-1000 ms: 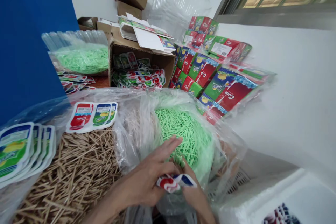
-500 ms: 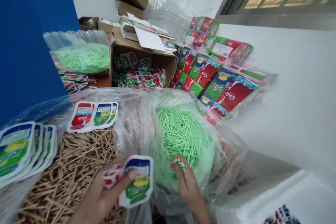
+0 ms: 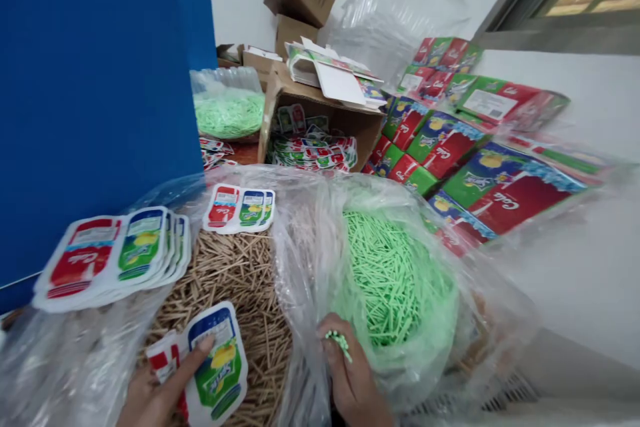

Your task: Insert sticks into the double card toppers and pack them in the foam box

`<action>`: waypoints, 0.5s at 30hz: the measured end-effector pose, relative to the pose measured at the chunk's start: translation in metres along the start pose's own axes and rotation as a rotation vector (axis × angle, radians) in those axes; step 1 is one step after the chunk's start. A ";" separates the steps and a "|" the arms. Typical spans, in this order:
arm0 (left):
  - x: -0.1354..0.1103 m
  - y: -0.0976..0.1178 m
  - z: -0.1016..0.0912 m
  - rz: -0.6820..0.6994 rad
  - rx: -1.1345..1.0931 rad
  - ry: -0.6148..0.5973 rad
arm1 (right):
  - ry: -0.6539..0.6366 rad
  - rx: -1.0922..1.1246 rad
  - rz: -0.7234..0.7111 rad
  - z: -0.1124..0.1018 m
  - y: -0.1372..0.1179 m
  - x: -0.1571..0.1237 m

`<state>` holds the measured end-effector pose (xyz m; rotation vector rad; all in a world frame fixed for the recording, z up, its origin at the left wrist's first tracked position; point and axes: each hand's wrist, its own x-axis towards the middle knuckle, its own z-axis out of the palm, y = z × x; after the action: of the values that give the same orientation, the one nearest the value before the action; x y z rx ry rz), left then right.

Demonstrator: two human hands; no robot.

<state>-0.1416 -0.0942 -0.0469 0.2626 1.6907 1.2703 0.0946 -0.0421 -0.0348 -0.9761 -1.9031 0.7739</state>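
Observation:
My left hand [image 3: 150,392] is closed around a printed drink-label card packet [image 3: 220,363], with a green lemon panel in front and a red part folded behind it. It is held above loose brown sticks [image 3: 240,280] in a clear plastic bag. My right hand [image 3: 353,380] is curled around a small bunch of thin green sticks [image 3: 340,341], their ends showing at the top of the fist. That fist is at the lower left edge of a clear bag holding a heap of green sticks [image 3: 383,287].
Similar cards [image 3: 80,260] lie overlapped at the left, and more cards [image 3: 240,208] rest behind the brown sticks. An open carton [image 3: 280,90] of packets stands at the back. Wrapped printed boxes [image 3: 445,147] are stacked at right. A blue panel [image 3: 95,80] rises at left.
The view has swung left, so the surroundings appear further right. My right hand has moved left from over the green sticks with its bunch. My left hand has shifted left, tilting the packet.

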 end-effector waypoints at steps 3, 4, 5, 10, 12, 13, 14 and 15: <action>0.000 -0.003 -0.007 -0.060 -0.026 -0.032 | -0.058 0.045 -0.002 0.016 -0.002 0.001; 0.000 -0.003 -0.009 -0.051 -0.024 -0.042 | -0.072 0.056 0.005 0.020 -0.002 0.001; -0.001 -0.003 -0.010 -0.044 -0.026 -0.052 | -0.085 0.065 0.015 0.025 -0.002 0.000; -0.005 0.002 -0.013 -0.045 -0.052 -0.139 | -0.120 0.105 0.055 0.040 0.000 0.000; -0.006 0.004 -0.012 -0.043 -0.039 -0.171 | -0.135 0.102 0.068 0.043 0.001 -0.001; -0.006 0.005 -0.012 -0.041 -0.026 -0.185 | -0.140 0.097 0.072 0.045 0.002 -0.001; -0.006 0.005 -0.013 -0.034 -0.005 -0.201 | -0.141 0.092 0.071 0.046 0.002 -0.001; -0.006 0.005 -0.013 -0.019 0.024 -0.220 | -0.143 0.088 0.067 0.047 0.003 -0.001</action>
<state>-0.1502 -0.1037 -0.0391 0.3852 1.5174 1.1631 0.0550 -0.0478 -0.0591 -0.9561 -1.9476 0.9812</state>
